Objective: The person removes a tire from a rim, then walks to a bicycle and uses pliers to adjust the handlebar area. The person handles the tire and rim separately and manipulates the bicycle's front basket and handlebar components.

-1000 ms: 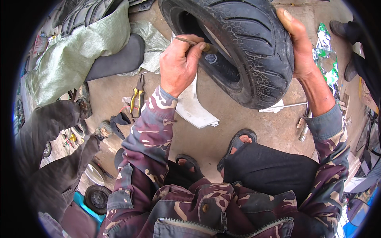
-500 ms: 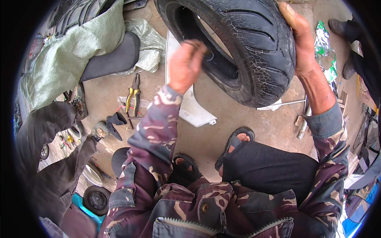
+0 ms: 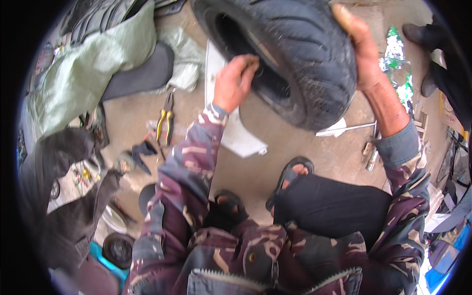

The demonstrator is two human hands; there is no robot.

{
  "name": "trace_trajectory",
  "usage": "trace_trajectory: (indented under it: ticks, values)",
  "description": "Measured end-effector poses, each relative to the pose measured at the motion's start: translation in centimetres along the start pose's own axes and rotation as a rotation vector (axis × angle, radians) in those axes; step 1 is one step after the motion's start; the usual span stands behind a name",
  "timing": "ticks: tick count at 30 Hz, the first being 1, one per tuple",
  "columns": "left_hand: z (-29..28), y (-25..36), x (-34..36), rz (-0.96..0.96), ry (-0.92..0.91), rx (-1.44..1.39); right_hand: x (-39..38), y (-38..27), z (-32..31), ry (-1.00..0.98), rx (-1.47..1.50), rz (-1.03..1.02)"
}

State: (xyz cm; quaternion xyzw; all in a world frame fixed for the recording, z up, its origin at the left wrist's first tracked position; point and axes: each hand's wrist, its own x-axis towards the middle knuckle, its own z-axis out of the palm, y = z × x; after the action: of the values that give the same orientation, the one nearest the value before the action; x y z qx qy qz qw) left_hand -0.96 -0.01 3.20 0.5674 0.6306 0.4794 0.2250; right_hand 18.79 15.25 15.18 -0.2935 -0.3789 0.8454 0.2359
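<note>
A worn black tyre (image 3: 317,59) is tilted in the upper middle, its hollow inside turned toward me. My right hand (image 3: 361,54) grips its right side, thumb on the tread. My left hand (image 3: 236,81) is at the tyre's opening, fingers closed; what they hold is hidden and blurred. Below the tyre lies a white plastic panel (image 3: 241,137) on the floor. Yellow-and-black pliers (image 3: 164,123) lie left of my left forearm.
Another person's legs (image 3: 59,152) are at the left, and a dark shoe (image 3: 415,34) at the right. A pale woven sack (image 3: 83,69), grey pad (image 3: 137,78), foil sheet (image 3: 398,73), metal rod (image 3: 356,129) and small wheel (image 3: 117,250) lie around my sandalled feet (image 3: 295,172).
The tyre and my right hand have moved slightly left. My left hand has moved rightward from a second ago, still at the opening; the brush it held then is no longer clearly visible.
</note>
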Motion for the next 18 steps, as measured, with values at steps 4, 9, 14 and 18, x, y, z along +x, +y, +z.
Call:
trace_trajectory:
  ticks: [4,9,14,18]
  values:
    - [-0.7,-0.4,0.8,-0.065,0.154,-0.113,-0.3,0.3,0.0,0.041,-0.076,-0.098]
    - [-0.1,-0.3,1.2,-0.055,0.040,0.028,-0.5,0.0,0.5,-0.044,-0.156,-0.237]
    - [-0.6,-0.5,1.4,-0.136,0.031,-0.103,-0.1,-0.2,1.2,-0.097,-0.210,-0.222]
    - [-0.2,-1.1,0.6,-0.040,0.143,-0.092,-0.3,-0.1,0.7,-0.004,-0.032,-0.083]
